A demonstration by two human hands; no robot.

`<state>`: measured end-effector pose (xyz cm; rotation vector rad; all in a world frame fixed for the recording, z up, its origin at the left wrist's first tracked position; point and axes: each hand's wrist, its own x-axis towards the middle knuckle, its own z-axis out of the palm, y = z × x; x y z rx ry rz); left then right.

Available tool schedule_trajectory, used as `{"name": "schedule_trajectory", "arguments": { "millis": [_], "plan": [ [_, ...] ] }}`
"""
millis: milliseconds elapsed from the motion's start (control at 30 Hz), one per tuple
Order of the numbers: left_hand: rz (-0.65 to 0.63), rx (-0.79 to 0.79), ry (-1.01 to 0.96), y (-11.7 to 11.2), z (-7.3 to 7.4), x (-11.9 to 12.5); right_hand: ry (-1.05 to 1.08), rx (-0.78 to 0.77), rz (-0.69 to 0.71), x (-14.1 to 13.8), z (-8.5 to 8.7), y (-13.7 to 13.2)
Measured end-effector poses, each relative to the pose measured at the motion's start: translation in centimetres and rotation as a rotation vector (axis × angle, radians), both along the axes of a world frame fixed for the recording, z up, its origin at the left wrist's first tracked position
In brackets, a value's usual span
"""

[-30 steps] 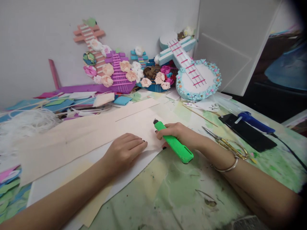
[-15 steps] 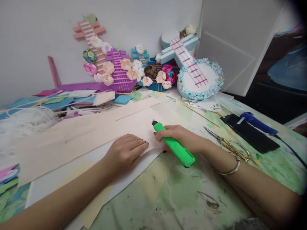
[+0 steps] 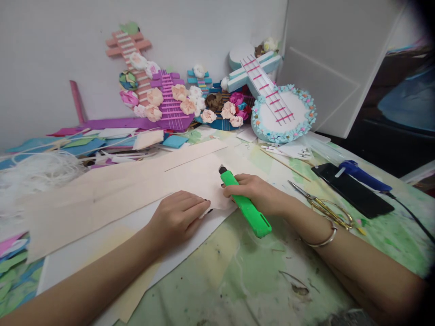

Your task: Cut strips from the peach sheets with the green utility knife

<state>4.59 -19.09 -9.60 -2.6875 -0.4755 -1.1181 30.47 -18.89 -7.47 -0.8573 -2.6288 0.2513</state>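
My right hand (image 3: 255, 194) grips a bright green utility knife (image 3: 245, 203); its blade end points away from me and rests on a cream sheet (image 3: 136, 190) lying across the table. My left hand (image 3: 176, 216) lies palm down on the near corner of that sheet, fingers together, just left of the knife. A white sheet (image 3: 102, 242) shows beneath the cream one. A metal bangle (image 3: 322, 241) circles my right wrist.
Gold scissors (image 3: 322, 207), a black phone (image 3: 353, 189) and a blue glue gun (image 3: 362, 175) lie to the right. Foam guitars with paper flowers (image 3: 217, 97) lean on the back wall. White string (image 3: 37, 174) and coloured foam scraps (image 3: 88, 145) crowd the left. The green table (image 3: 258, 271) is stained.
The knife has shifted slightly forward and steeper on the cream sheet. My left hand stays pressed on the sheet, its fingertips a little more curled.
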Motion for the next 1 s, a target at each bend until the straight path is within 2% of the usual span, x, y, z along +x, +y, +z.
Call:
{"name": "schedule_trajectory", "arguments": {
  "millis": [200, 433, 567, 800, 1000],
  "plan": [
    [0.014, -0.055, -0.067, 0.2, -0.5, -0.1, 0.130, -0.030, 0.016, -0.4, -0.7, -0.1],
    [0.061, -0.209, -0.119, 0.0, -0.4, 0.0, 0.069, 0.021, 0.019, -0.8, -1.0, -0.3],
    [0.067, -0.241, -0.132, -0.1, -0.4, 0.1, -0.017, 0.136, 0.051, -1.2, -0.8, -0.6],
    [0.004, -0.132, -0.098, 0.1, -0.8, 0.0, -0.009, 0.383, 0.099, -1.7, -1.3, -0.8],
    [0.004, -0.091, -0.073, -0.1, -0.6, 0.3, 0.026, 0.452, 0.106, -1.8, -1.0, -0.9]
  ]
}}
